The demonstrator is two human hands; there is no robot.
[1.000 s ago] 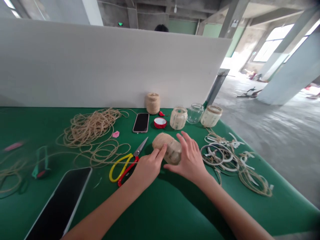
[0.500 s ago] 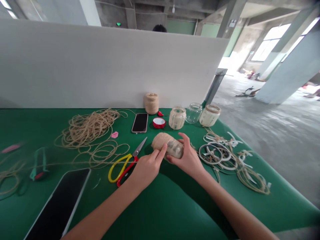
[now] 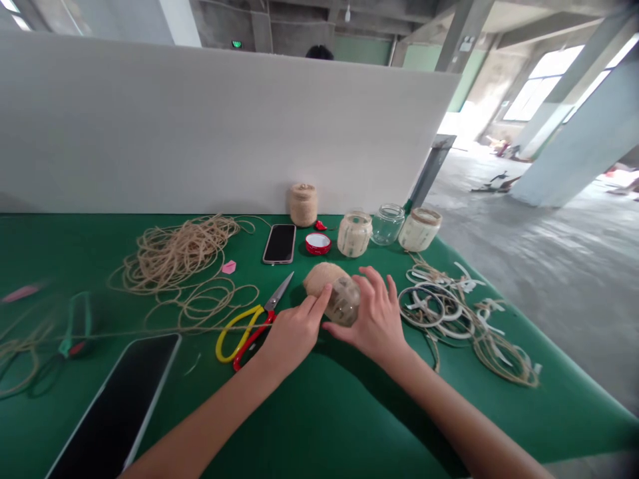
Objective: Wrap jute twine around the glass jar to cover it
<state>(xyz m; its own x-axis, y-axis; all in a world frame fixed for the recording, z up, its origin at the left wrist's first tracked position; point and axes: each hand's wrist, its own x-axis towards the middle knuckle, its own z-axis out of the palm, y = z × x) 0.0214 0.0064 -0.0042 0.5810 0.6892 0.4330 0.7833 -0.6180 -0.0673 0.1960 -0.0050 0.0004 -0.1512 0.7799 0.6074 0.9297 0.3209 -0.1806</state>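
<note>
A green table (image 3: pixel 319 426) fills the foreground, backed by a long white board (image 3: pixel 214 133) with concrete beams above it. At the left lies a dark tablet (image 3: pixel 114 406), with a loose heap of twine (image 3: pixel 184 246) beyond. Scissors (image 3: pixel 269 311) lie open beside the left hand (image 3: pixel 294 332), whose index finger presses against a tilted jar (image 3: pixel 345 299) at the table's middle, partly wrapped in twine. One strand runs to that hand; whether its fingers pinch it, I cannot tell. The right hand (image 3: pixel 377 313) is spread around the jar's bare end. Farther right, looped cords and rings (image 3: pixel 449 316) sit near the table's edge; past it stretch a grey concrete floor (image 3: pixel 504 239), pale pillars (image 3: pixel 569 159) and bright windows (image 3: pixel 544 80).
</note>
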